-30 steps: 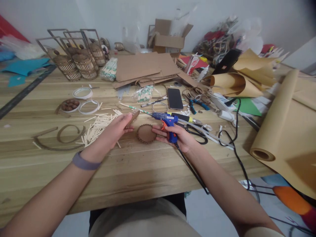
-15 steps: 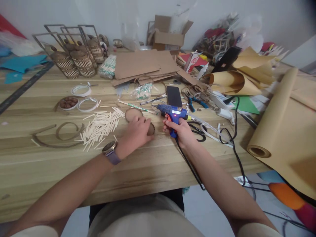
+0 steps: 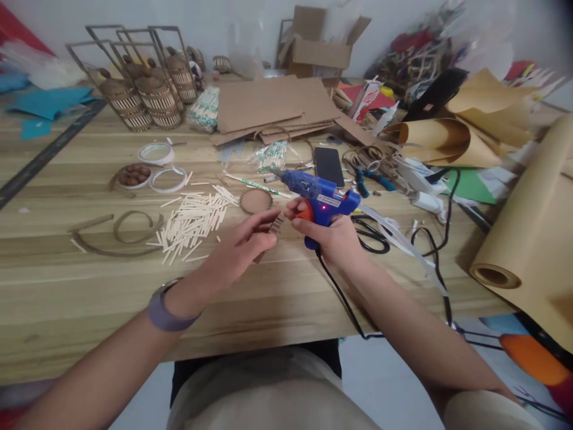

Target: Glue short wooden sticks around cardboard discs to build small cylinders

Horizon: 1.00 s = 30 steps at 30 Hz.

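My right hand (image 3: 333, 236) is wrapped round a blue glue gun (image 3: 320, 194) with an orange trigger and a lit red light. Its nozzle points up and to the left. Between the thumb and fingers of my left hand (image 3: 242, 242) is a round cardboard piece (image 3: 276, 224), tipped on edge, with short strips along its rim. Most of it is hidden by the hand. Just beyond lies another round cardboard disc (image 3: 256, 202) with a beaded-looking rim, flat on the table. A heap of short wooden sticks (image 3: 194, 221) lies left of it.
Rolls of white tape (image 3: 168, 179), a dish of brown nuts or beads (image 3: 134, 175) and curled brown strips (image 3: 129, 236) lie left. Farther back are cardboard sheets (image 3: 273, 104), a phone (image 3: 329, 166) and blue-handled pliers (image 3: 376, 181). A brown paper roll (image 3: 514, 239) and black cord (image 3: 441, 239) occupy the right.
My left hand has lifted the near cardboard piece off the table and tipped it on edge. The glue gun has risen slightly and its nozzle has turned upward. The view has shifted slightly.
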Motion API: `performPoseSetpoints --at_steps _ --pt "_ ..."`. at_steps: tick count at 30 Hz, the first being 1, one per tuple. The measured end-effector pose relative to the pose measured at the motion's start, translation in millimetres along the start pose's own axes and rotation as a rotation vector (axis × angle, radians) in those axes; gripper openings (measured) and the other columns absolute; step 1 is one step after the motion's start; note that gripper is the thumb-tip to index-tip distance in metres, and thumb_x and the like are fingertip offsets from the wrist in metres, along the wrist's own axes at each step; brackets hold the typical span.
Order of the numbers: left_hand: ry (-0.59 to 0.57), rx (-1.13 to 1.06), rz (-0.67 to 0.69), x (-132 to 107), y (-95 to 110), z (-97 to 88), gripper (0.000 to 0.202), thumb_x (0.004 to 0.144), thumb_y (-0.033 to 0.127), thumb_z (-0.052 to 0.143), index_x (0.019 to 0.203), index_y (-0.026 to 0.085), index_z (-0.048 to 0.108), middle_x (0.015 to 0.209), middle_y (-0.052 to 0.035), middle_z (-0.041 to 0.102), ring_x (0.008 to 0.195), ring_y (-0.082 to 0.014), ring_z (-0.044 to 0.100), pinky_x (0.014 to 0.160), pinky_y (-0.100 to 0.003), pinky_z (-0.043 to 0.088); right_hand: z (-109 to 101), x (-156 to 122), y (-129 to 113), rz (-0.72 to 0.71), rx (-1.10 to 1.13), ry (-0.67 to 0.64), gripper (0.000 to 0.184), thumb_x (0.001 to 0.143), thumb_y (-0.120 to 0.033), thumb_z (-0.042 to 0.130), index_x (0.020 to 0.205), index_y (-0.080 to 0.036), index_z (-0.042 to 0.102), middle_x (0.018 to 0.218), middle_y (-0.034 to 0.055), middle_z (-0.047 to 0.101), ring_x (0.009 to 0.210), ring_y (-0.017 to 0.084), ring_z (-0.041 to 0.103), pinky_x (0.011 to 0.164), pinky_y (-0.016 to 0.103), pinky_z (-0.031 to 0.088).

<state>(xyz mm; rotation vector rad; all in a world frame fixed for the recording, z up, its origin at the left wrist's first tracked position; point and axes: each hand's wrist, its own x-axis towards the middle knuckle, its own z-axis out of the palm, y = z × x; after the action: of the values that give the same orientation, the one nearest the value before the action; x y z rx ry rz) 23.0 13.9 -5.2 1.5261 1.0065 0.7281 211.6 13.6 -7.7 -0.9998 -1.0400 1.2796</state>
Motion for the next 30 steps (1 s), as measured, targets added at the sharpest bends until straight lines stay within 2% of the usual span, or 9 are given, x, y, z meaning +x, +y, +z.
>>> performPoseSetpoints --at_steps 2,5,9,12,15,20,22,25,30 --pt "0.004 -0.063 0.008 -1 -5 -2.2 0.055 0.086 0.039 0.046 0.139 0.025 0.054 0.123 -0.0053 0.067 0.111 -0.0266 0.063 0.083 -0.038 0.056 10 -1 -5 -0.032 -0.091 -0.034 0.022 0.064 -0.024 0.085 0.079 -0.026 0.068 0.093 -0.0020 0.071 0.091 0.018 0.069 0.088 0.033 0.054" --pt "0.047 -0.021 0.040 0 -10 -3.5 0.055 0.087 0.038 0.042 0.138 0.023 0.056 0.122 -0.0055 0.069 0.109 -0.0262 0.063 0.085 -0.039 0.055 17 -1 -4 -0.075 -0.238 -0.025 0.019 0.068 -0.025 0.082 0.082 -0.026 0.070 0.090 -0.0008 0.072 0.091 0.021 0.067 0.089 0.037 0.054" --pt "0.083 0.045 0.041 0 -7 -3.8 0.053 0.088 0.043 0.041 0.132 0.021 0.061 0.130 -0.0052 0.066 0.112 -0.0277 0.062 0.085 -0.040 0.054 14 -3 7 -0.090 -0.338 0.015 0.016 0.072 -0.028 0.079 0.086 -0.027 0.073 0.092 -0.0006 0.074 0.092 0.023 0.068 0.090 0.040 0.053" --pt "0.102 0.095 0.055 0 -4 -3.5 0.049 0.091 0.047 0.044 0.127 0.022 0.065 0.125 -0.0046 0.069 0.111 -0.0277 0.063 0.092 -0.041 0.052 10 -5 14 -0.047 -0.389 0.057 0.017 0.070 -0.028 0.081 0.086 -0.030 0.075 0.092 -0.0017 0.075 0.092 0.025 0.068 0.091 0.041 0.053" --pt "0.088 0.071 0.062 0 -4 -2.8 0.046 0.093 0.047 0.045 0.126 0.023 0.065 0.121 -0.0033 0.071 0.111 -0.0273 0.063 0.096 -0.043 0.051 10 -7 17 -0.021 -0.388 0.092 0.018 0.068 -0.029 0.083 0.084 -0.031 0.075 0.090 -0.0014 0.074 0.093 0.026 0.068 0.093 0.043 0.052" --pt "0.077 0.082 0.068 -3 -8 -0.6 0.044 0.094 0.045 0.044 0.127 0.023 0.061 0.130 -0.0037 0.066 0.121 -0.0269 0.059 0.104 -0.043 0.048 13 -9 18 -0.073 -0.405 0.071 0.011 0.072 -0.029 0.078 0.081 -0.030 0.073 0.090 -0.0012 0.073 0.093 0.024 0.067 0.096 0.041 0.049" --pt "0.092 0.112 0.070 -5 -11 0.4 0.044 0.093 0.046 0.046 0.130 0.024 0.057 0.134 -0.0048 0.063 0.127 -0.0266 0.055 0.108 -0.043 0.045 14 -10 18 -0.069 -0.398 0.065 0.008 0.073 -0.029 0.077 0.080 -0.030 0.071 0.088 -0.0011 0.072 0.089 0.023 0.067 0.093 0.040 0.050" --pt "0.111 0.120 0.125 -9 -15 1.7 0.043 0.094 0.045 0.050 0.131 0.025 0.050 0.136 -0.0066 0.059 0.128 -0.0253 0.054 0.106 -0.041 0.046 17 -11 19 -0.036 -0.360 0.099 0.008 0.073 -0.030 0.075 0.079 -0.027 0.070 0.083 -0.0007 0.070 0.083 0.022 0.066 0.084 0.037 0.052" --pt "0.135 0.264 0.259 -11 -18 2.7 0.031 0.097 0.042 0.051 0.124 0.025 0.051 0.129 -0.0075 0.059 0.125 -0.0253 0.053 0.106 -0.041 0.043 21 -10 23 -0.021 -0.202 0.156 0.008 0.071 -0.026 0.074 0.075 -0.025 0.067 0.075 -0.0025 0.064 0.072 0.016 0.059 0.072 0.030 0.049"
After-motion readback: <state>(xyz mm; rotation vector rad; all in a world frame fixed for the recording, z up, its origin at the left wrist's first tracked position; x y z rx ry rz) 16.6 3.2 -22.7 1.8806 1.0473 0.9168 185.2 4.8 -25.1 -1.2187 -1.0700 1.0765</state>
